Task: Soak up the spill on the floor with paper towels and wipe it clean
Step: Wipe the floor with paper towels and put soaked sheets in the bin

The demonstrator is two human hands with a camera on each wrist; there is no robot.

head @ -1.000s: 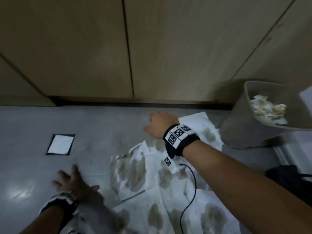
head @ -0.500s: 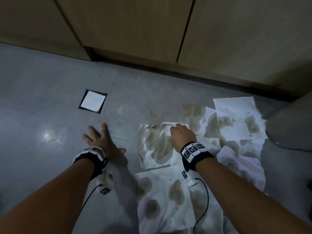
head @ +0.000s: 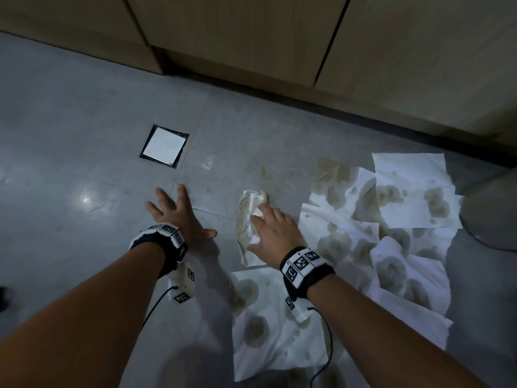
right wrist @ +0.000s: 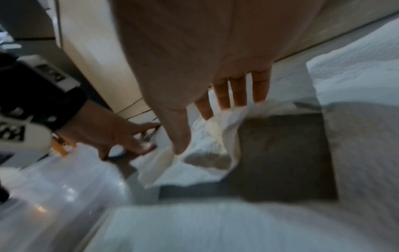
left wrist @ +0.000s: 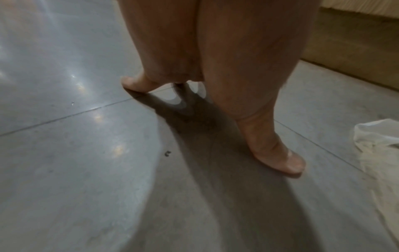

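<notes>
A stained paper towel (head: 247, 219) lies bunched in a narrow strip on the grey floor (head: 84, 107). My right hand (head: 268, 233) presses on it with straight fingers; the right wrist view shows the fingers (right wrist: 239, 92) laid on the crumpled towel (right wrist: 211, 136). My left hand (head: 176, 211) lies flat on the bare floor to the towel's left, fingers spread, holding nothing. In the left wrist view the thumb (left wrist: 280, 153) touches the floor and the towel (left wrist: 377, 145) shows at the right edge. Faint brownish smears (head: 265, 172) mark the floor just beyond the towel.
Several spread, stain-soaked paper towels (head: 363, 219) cover the floor to the right, and another sheet (head: 265, 331) lies under my right forearm. A grey bin (head: 492, 214) stands at the right edge. A square floor cover (head: 165, 145) sits far left. Wooden cabinet fronts (head: 251, 37) run along the back.
My right hand drew back from the far towels and pushed the near towel leftward, bunching it from a spread sheet into a narrow strip. The left hand stayed flat on the floor.
</notes>
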